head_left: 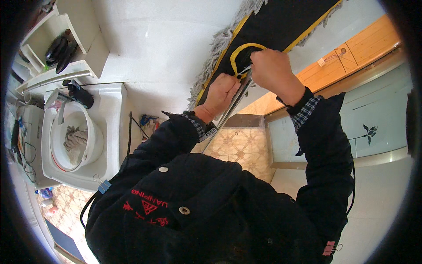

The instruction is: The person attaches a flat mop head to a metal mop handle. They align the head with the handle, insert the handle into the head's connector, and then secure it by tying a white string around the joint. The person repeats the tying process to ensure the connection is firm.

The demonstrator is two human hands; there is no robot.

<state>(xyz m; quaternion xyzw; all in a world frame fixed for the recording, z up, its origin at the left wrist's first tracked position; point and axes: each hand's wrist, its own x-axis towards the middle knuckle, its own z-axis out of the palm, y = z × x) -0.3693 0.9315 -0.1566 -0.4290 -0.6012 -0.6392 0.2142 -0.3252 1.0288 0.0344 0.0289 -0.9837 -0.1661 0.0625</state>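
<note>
A long flat dust mop head (pixel 281 26) with black backing, yellow edging and grey fringe slants up against the white wall. Its yellow-bound pocket flap (pixel 239 50) curls outward. My right hand (pixel 271 70) is closed at this flap, its fingertips partly hidden behind the knuckles. Lower down, my left hand (pixel 219 94) is closed on the mop head's edge, fingers curled beside the metal mop pole (pixel 238 96). The pole runs down toward me between my forearms. What lies inside the flap, by my fingertips, cannot be made out clearly.
On the left, a white bucket (pixel 97 136) holding a grey cloth (pixel 74 138) stands in a white sink (pixel 116 99), with a dark bottle (pixel 79 93) behind. Above is a white shelf (pixel 90 48). Right are a framed glass panel (pixel 378 110) and wooden boards (pixel 358 39).
</note>
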